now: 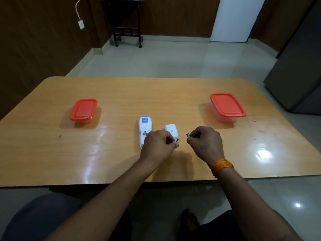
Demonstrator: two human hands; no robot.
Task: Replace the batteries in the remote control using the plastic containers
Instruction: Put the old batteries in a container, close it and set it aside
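A white remote control (144, 126) lies face down in the middle of the wooden table (121, 94), its battery compartment uncovered. Its white cover (171, 129) lies just to the right. My left hand (157, 145) hovers over the remote's near end, fingers pinched on a small blue battery (176, 139). To the right, my right hand (205, 142) pinches another blue battery (188, 135). Two clear plastic containers with red lids stand shut: one at the left (83, 109), one at the right (226, 106).
The table's near edge runs just behind my wrists. Beyond the far edge is tiled floor with a black wheeled stand (127, 32) by the wall. A dark cabinet (298, 66) stands at the right.
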